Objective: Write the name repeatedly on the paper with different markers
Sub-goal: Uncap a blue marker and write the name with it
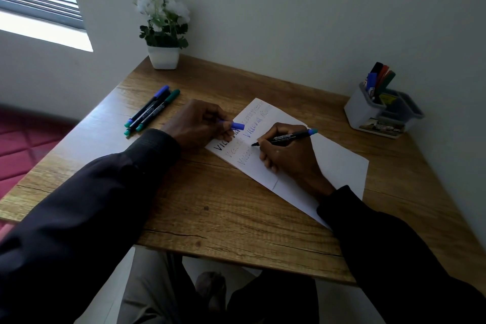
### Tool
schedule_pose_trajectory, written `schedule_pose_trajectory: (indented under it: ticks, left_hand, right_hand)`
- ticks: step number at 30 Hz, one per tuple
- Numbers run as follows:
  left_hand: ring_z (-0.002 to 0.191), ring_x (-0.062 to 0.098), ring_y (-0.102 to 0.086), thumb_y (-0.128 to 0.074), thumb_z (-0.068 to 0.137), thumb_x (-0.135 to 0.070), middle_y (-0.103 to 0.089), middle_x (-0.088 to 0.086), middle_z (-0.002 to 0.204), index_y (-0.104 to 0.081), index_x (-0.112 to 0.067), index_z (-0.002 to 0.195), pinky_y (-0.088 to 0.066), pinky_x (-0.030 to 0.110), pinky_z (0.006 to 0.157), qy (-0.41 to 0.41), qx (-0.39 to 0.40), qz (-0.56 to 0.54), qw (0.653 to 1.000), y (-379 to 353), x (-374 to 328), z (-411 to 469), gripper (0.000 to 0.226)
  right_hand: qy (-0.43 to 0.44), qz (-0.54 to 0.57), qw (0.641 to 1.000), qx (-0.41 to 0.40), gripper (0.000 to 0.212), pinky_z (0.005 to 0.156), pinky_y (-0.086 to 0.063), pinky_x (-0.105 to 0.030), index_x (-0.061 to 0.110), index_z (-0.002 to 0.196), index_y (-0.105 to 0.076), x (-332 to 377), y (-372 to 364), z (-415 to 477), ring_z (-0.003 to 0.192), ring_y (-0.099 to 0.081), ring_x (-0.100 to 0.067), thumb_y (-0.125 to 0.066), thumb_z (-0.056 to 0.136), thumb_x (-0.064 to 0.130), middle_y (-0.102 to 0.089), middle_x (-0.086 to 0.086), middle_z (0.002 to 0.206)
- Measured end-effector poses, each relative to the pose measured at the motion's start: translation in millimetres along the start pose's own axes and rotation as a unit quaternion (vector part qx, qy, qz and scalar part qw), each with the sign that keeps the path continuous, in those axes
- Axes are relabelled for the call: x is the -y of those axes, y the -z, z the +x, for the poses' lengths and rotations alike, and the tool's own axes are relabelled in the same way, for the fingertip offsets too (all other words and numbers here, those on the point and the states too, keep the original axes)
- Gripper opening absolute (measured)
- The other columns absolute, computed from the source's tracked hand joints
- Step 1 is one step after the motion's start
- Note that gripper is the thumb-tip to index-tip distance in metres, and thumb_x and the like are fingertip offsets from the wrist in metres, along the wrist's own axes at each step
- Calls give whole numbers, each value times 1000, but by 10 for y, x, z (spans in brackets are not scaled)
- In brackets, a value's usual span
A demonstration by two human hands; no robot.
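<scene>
A white sheet of paper [339, 166] lies slanted on the wooden table [210, 205], with several lines of a name written on its left part in different colours. My right hand [286, 155] grips a black-barrelled marker [286, 137] with a blue end, its tip touching the paper. My left hand [197, 123] rests at the paper's left edge and pinches a blue marker cap [234, 125].
Three capped markers [151, 110], blue and green, lie on the table at the left. A white potted plant [163, 56] stands at the back. A grey-white holder [381, 113] with several markers sits at the back right, near the wall.
</scene>
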State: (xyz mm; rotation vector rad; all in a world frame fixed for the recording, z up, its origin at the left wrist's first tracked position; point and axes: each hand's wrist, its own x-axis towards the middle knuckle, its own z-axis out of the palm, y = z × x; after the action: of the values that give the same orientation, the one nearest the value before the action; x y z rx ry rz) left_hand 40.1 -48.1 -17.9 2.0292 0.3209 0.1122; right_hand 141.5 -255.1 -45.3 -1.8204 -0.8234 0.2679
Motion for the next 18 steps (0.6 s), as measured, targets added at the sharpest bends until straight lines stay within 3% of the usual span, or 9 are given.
schedule_pose_trajectory:
  ticks: [5,10,18]
  left_hand:
    - [81,-1,-70,-61,94,-15,-74,-3,94,-68,-15,104,-53,9,61,1,0,-7,1000,2,8,2,11]
    - [81,0,-71,-61,94,-15,-74,-4,93,-68,-15,102,-54,9,61,3,-1,-10,1000,-4,-6,-7,10]
    - [85,7,-72,-62,94,-17,-76,-1,93,-69,-15,101,-57,16,65,13,-9,-46,999,-4,-43,-63,10]
  right_hand:
    - [-18,-7,999,-27,13,46,-52,-28,-6,87,-66,1,-11,15,50,-65,-23,-70,90,5,-70,-14,68]
    - [-38,92,993,-66,6,48,-53,-29,3,89,-65,-18,49,17,54,-65,-24,-64,95,3,-71,-14,71]
    - [-45,281,959,-9,14,57,-53,-29,1,95,-69,64,147,33,67,-65,-27,-57,98,7,-69,-20,82]
